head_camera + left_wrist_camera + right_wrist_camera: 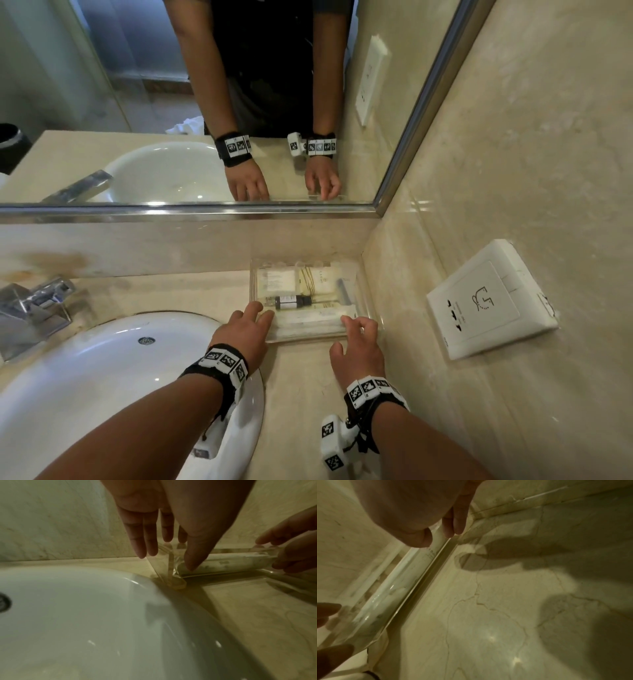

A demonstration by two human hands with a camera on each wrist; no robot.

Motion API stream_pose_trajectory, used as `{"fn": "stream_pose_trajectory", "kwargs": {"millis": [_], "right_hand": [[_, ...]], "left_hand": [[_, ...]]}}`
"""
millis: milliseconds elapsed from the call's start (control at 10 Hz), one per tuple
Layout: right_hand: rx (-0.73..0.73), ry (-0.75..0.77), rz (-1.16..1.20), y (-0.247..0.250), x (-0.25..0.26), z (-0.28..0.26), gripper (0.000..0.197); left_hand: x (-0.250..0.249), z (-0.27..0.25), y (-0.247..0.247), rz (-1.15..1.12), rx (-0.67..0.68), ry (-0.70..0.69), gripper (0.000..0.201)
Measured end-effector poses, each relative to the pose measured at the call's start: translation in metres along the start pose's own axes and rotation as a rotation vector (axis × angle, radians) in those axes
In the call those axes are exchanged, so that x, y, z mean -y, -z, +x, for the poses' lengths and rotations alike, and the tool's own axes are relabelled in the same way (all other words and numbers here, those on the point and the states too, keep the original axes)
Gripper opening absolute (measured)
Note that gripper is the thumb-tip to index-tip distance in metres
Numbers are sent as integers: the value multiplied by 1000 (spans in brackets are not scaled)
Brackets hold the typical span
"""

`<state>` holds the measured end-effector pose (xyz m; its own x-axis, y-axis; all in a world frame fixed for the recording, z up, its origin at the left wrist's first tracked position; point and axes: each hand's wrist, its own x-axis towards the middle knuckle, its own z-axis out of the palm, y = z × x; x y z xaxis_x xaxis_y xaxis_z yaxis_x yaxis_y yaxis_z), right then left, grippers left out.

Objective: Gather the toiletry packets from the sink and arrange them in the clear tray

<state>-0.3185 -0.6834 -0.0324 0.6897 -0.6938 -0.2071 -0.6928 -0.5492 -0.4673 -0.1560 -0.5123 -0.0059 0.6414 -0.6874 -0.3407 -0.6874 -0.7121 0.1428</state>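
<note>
Beige marble worktop (301, 377); both hands (247, 328) (360, 337), fingers relaxed, touching filled clear rectangular plastic tray's (363, 301) near corners, likely to square it.

Head view overhead; wrist views close, sharing clear tray (368, 310).

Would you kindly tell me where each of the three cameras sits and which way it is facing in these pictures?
Head: worn on the head, looking forward and down at the clear tray in the counter's corner, the sink and the mirror; both forearms, the left hand and the right hand show.
Left wrist: looks along the left hand's fingers to the tray's near left corner, over the sink bowl.
Right wrist: looks along the right hand's fingers down the tray's front wall and the counter.
Shared: each wrist view shows the other hand's fingertips and the tray.
</note>
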Motion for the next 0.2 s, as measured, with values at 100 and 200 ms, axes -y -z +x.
{"fn": "stream_pose_trajectory", "kwargs": {"millis": [100,200], "right_hand": [[-4,-1,14,2,6,-7,50],[-20,-26,9,3,13,-22,50]], "left_hand": [[4,-9,6,-113,-41,28,55],[9,-23,10,-224,-89,86,55]]}}
